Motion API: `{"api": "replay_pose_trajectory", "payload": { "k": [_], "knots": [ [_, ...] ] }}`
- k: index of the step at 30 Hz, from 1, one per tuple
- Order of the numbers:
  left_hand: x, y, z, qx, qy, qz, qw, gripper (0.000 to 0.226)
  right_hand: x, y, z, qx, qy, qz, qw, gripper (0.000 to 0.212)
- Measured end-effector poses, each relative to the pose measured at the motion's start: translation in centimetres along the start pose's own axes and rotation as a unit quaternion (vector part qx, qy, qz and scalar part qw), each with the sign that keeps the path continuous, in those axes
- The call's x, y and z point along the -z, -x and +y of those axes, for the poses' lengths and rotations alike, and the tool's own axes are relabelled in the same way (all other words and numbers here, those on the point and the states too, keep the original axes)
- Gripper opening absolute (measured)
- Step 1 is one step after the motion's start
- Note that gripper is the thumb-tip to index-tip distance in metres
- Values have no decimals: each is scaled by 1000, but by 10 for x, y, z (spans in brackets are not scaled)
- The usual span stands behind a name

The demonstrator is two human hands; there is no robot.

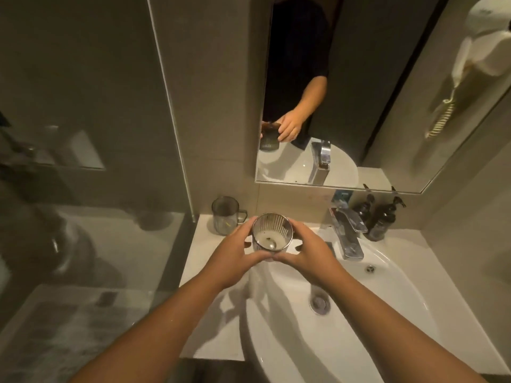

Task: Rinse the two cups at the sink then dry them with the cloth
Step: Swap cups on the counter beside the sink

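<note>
Ribbed glass cup (272,234), both hands gripping.

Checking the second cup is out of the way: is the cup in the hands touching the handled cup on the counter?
Apart. The head view shows bare counter between the held cup and the handled cup.

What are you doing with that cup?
A person holds a ribbed clear glass cup upright in both hands, left hand and right hand wrapped round its sides, over the left edge of the white ceramic sink. A second clear cup with a handle stands on the counter behind. The chrome tap shows no running water, and no cloth is in sight.
</note>
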State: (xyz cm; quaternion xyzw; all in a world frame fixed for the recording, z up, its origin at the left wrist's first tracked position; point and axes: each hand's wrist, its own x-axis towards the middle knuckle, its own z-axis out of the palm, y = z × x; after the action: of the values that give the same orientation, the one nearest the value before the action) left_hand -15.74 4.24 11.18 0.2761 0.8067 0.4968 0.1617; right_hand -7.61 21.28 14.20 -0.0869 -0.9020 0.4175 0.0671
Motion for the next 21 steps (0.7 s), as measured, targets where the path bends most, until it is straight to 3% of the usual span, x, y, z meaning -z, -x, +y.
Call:
{"api": "replay_pose_trajectory", "payload": {
  "k": [13, 21],
  "knots": [
    [-18, -141, -63, 82, 5, -32, 996, 53, -30, -144, 93, -85, -25, -23, 996, 68],
    [-51, -164, -100, 122, -5, 15, 992, 54, -52, -167, 124, -148, -51, 0, 988, 58]
  ]
}}
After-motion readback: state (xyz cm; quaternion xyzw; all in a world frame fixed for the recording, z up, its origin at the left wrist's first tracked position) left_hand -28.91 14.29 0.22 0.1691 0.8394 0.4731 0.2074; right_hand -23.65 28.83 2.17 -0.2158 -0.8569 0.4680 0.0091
